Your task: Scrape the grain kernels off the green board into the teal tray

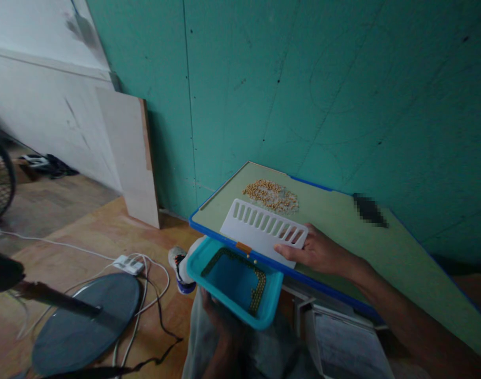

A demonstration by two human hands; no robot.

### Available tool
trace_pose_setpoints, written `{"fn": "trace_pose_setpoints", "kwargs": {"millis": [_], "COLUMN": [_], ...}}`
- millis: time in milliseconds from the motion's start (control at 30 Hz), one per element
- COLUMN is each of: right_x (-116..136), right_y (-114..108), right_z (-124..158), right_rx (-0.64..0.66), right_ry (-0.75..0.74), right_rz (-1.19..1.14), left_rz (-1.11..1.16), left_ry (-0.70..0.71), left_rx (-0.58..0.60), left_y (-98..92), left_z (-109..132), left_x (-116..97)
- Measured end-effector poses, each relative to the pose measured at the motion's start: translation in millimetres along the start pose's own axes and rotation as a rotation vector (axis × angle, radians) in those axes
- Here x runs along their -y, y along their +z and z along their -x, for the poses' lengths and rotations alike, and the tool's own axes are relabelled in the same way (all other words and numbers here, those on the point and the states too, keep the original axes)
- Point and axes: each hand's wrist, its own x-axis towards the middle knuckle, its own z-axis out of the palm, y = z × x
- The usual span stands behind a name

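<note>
My right hand point(311, 251) grips the right end of a white slotted plastic board point(260, 229) that lies flat at the near edge of the table point(343, 221). My left hand point(219, 316) holds a teal plastic tray point(234, 281) from underneath, just below the table edge, its fingers mostly hidden. A line of yellow grains runs along the tray's inner edges. A pile of the same yellow grains point(271, 196) lies on the tabletop beyond the board. A couple of grains are falling off the edge toward the tray.
The table has a blue rim and stands against a teal wall. On the wooden floor to the left are a fan base point(86, 321), a white power strip point(128, 263) with cables, and a leaning board point(132, 158). My shoe point(179, 266) shows below the tray.
</note>
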Motion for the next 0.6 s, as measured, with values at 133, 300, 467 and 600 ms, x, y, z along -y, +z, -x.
{"fn": "trace_pose_setpoints", "kwargs": {"millis": [133, 300, 467, 600], "right_x": [7.2, 9.1, 13.0, 10.6], "right_y": [2.2, 2.8, -0.1, -8.9], "right_z": [-2.0, -3.3, 4.9, 20.6], "right_rx": [0.012, -0.012, -0.009, -0.064], "right_ry": [-0.015, -0.030, -0.013, 0.003], "right_rz": [0.046, 0.025, 0.106, 0.177], "left_rz": [0.115, 0.168, 0.168, 0.141], "left_ry": [-0.045, -0.110, -0.089, -0.121], "left_rx": [-0.014, -0.052, 0.036, -0.085], "left_y": [-9.7, -11.2, -7.4, -12.0], "left_z": [-10.4, -12.7, -6.5, -12.1], "left_x": [3.8, 4.9, 3.7, 1.0]}}
